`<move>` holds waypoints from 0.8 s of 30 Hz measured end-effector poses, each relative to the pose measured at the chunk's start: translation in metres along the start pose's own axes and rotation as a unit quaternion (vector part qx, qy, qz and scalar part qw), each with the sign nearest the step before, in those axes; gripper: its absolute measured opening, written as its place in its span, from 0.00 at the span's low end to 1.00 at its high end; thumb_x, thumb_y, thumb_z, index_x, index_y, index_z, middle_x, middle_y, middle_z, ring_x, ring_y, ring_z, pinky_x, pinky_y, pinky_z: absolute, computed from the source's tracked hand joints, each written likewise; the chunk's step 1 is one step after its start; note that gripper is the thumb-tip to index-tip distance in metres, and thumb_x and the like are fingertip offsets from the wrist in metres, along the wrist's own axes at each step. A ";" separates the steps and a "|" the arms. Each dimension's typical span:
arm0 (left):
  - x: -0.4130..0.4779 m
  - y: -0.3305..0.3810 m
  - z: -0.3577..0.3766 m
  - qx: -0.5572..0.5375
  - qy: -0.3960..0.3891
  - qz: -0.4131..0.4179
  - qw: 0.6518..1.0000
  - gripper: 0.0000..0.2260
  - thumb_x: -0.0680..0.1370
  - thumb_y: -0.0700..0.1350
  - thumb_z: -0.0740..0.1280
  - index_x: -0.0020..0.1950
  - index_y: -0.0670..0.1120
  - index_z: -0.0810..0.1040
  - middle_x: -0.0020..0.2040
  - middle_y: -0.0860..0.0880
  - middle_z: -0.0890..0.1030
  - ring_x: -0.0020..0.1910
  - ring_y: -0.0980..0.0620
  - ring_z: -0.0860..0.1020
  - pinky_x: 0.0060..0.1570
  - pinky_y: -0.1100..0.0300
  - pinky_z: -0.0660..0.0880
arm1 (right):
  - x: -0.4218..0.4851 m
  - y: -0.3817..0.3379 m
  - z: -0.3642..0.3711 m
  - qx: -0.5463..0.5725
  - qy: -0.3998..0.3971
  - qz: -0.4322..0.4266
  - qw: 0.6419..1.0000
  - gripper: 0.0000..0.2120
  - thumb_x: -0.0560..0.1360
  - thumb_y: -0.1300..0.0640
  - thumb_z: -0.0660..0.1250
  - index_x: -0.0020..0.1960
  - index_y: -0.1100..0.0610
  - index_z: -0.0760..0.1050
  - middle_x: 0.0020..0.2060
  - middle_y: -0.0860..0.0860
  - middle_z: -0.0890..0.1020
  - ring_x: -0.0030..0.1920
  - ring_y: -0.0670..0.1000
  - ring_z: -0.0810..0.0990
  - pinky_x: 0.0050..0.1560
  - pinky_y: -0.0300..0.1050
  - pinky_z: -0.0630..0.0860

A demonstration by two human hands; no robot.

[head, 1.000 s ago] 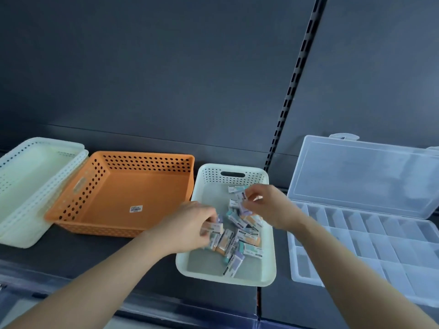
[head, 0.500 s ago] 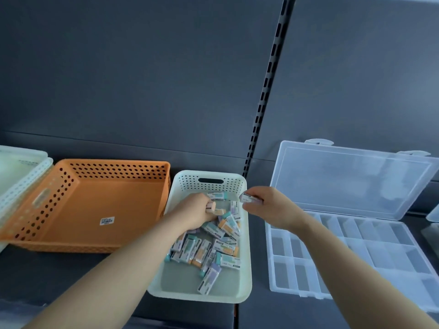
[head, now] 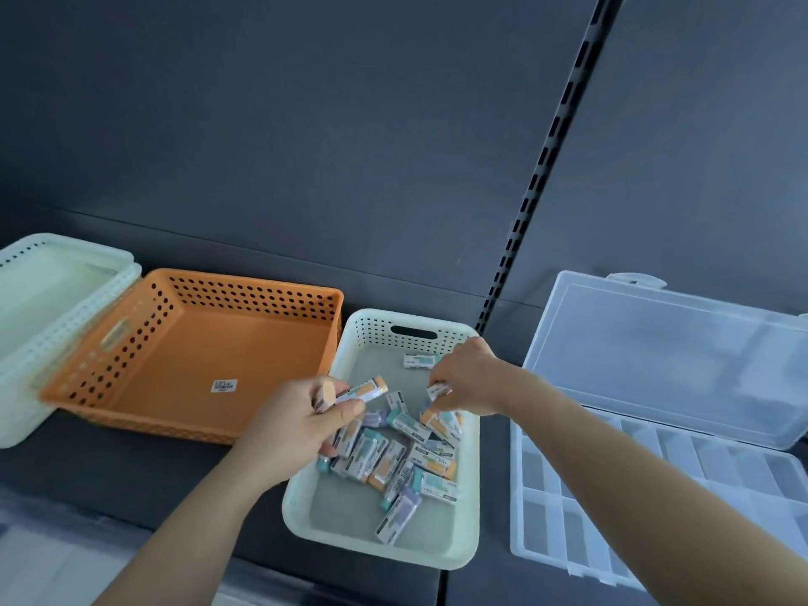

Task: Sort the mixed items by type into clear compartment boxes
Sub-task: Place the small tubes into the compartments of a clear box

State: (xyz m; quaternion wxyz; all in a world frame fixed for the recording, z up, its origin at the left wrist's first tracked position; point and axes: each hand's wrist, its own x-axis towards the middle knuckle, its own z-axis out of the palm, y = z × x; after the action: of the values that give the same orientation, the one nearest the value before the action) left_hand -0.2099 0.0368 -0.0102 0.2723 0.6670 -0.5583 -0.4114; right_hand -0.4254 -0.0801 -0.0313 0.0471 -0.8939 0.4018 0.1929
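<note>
Pick stage: mixed packets [head: 411,461] in pale basket [head: 376,546], centre; clear box [head: 542,509] just right, lid open.
Pinched in left hand [head: 297,424]: orange-ended packet [head: 365,390], lifted over basket's left side. Pinched in right hand [head: 470,378]: second packet [head: 438,390], at pile's far edge. Advice: check end colours, carry over right rim, one type per compartment, no tossing.
</note>
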 end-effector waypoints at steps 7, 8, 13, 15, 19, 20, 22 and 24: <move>-0.007 -0.002 0.008 -0.193 -0.040 -0.011 0.980 0.07 0.78 0.49 0.66 0.54 0.51 0.80 0.36 0.51 0.79 0.35 0.54 0.76 0.39 0.61 0.76 | -0.012 0.003 -0.006 0.173 0.028 0.013 0.984 0.12 0.77 0.48 0.65 0.52 0.56 0.77 0.45 0.50 0.79 0.48 0.52 0.76 0.53 0.46 0.70; -0.008 0.001 0.010 -0.230 -0.049 -0.020 0.972 0.10 0.76 0.49 0.67 0.55 0.48 0.80 0.37 0.50 0.80 0.36 0.54 0.76 0.40 0.58 0.76 | -0.019 0.003 -0.009 0.227 0.049 0.018 0.972 0.11 0.77 0.50 0.65 0.49 0.58 0.77 0.42 0.49 0.78 0.44 0.51 0.75 0.48 0.45 0.71; -0.005 0.016 0.028 -0.339 -0.084 -0.025 0.937 0.09 0.76 0.40 0.67 0.56 0.43 0.75 0.45 0.44 0.84 0.38 0.53 0.75 0.36 0.60 0.70 | -0.070 0.010 -0.017 0.458 0.189 0.082 0.865 0.09 0.77 0.54 0.67 0.44 0.59 0.78 0.32 0.51 0.73 0.29 0.47 0.67 0.32 0.40 0.66; -0.003 0.026 0.040 -0.322 -0.089 0.010 0.943 0.13 0.74 0.47 0.69 0.54 0.42 0.75 0.46 0.44 0.84 0.35 0.53 0.71 0.32 0.61 0.67 | -0.095 0.019 -0.015 0.519 0.231 0.116 0.815 0.06 0.77 0.56 0.67 0.45 0.58 0.79 0.30 0.49 0.72 0.30 0.49 0.65 0.30 0.39 0.64; 0.002 0.048 0.067 -0.295 -0.061 0.044 0.953 0.13 0.69 0.57 0.74 0.47 0.52 0.80 0.35 0.49 0.77 0.30 0.55 0.65 0.32 0.62 0.63 | -0.134 0.049 0.005 0.595 0.285 0.179 0.730 0.04 0.76 0.58 0.68 0.44 0.58 0.79 0.31 0.52 0.67 0.32 0.52 0.61 0.30 0.42 0.59; 0.002 0.054 0.075 -0.293 -0.057 0.048 0.953 0.11 0.69 0.56 0.72 0.47 0.53 0.80 0.33 0.54 0.75 0.29 0.57 0.66 0.31 0.64 0.64 | -0.141 0.057 0.012 0.595 0.295 0.193 0.722 0.04 0.75 0.58 0.68 0.44 0.57 0.80 0.31 0.53 0.67 0.32 0.52 0.60 0.30 0.42 0.58; 0.003 0.069 0.091 -0.285 -0.055 0.060 0.955 0.11 0.71 0.54 0.72 0.51 0.51 0.80 0.33 0.60 0.76 0.29 0.62 0.70 0.31 0.67 0.66 | -0.153 0.071 0.027 0.571 0.306 0.217 0.730 0.04 0.75 0.58 0.68 0.42 0.57 0.80 0.29 0.51 0.66 0.29 0.50 0.60 0.27 0.39 0.58; 0.005 0.081 0.109 -0.288 -0.046 0.063 0.954 0.11 0.75 0.50 0.72 0.56 0.52 0.80 0.33 0.62 0.76 0.29 0.63 0.72 0.32 0.66 0.66 | -0.161 0.082 0.041 0.533 0.308 0.222 0.756 0.04 0.74 0.59 0.69 0.40 0.58 0.80 0.27 0.50 0.67 0.26 0.48 0.60 0.24 0.36 0.58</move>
State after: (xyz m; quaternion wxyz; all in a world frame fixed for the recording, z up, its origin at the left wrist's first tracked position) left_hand -0.3449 0.0237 -0.0006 0.4526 0.5039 -0.4686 -0.5672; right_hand -0.5957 -0.0131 -0.0015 0.3455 -0.6209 0.6194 -0.3337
